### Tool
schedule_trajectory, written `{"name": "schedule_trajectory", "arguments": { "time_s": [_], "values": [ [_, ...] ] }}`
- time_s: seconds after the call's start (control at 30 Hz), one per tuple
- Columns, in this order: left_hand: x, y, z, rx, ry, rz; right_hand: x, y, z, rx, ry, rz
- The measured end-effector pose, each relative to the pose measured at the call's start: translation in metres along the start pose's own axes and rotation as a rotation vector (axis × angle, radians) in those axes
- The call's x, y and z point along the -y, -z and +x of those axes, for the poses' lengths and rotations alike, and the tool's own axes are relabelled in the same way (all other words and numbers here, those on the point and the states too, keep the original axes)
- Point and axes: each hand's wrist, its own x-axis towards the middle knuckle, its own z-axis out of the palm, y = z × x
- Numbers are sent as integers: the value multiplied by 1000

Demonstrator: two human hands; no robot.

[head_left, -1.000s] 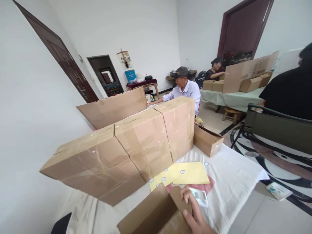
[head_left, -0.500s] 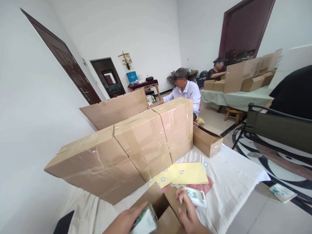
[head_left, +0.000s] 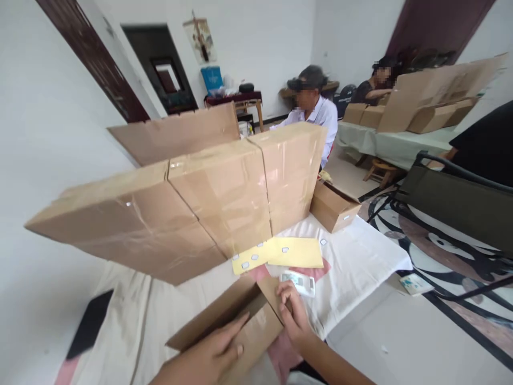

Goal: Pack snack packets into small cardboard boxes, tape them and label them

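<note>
An open cardboard box point(head_left: 259, 332) lies lengthwise in front of me on the cloth. My left hand point(head_left: 214, 347) reaches over its opening, fingers stretched out and thumb apart on the near panel; no item shows in it, and the box's inside is mostly hidden. At the right end, my right hand point(head_left: 294, 310) has its fingers curled over the box's end flap. Just beyond that hand rests a white pack point(head_left: 298, 282) with a blue-green print. Yellow sheets point(head_left: 298, 253) bearing small outlined labels lie farther back.
Large taped cartons point(head_left: 222, 187) form a wall across the table. Another open box point(head_left: 334, 206) stands at their right end. A dark flat object point(head_left: 91, 323) lies at left. One person in a white shirt point(head_left: 326, 115) sits behind the cartons; another works at a farther table.
The white and green pack that was in my left hand is out of sight, and that hand now extends over the box. My right hand stays at the flap. The view has shifted.
</note>
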Motion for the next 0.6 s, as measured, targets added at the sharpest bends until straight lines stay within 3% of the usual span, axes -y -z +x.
{"name": "schedule_trajectory", "arguments": {
  "time_s": [0.1, 0.2, 0.37, 0.5, 0.6],
  "values": [
    [-8, -2, -6, -43, 29, -43, -2, 5, -2, 36, 15, -21],
    [-17, -1, -24, -2, 49, -163, -3, 10, -5, 50, 5, -40],
    [-24, -18, -55, 70, -30, -251, -5, 12, -23, 30, -171, -30],
    [-6, -24, -38, -133, 65, -130, -29, 13, -43, -1, -138, -52],
    [3, -9, -18, -118, 80, 106, -51, 14, -52, 56, -83, -183]
  ]
}}
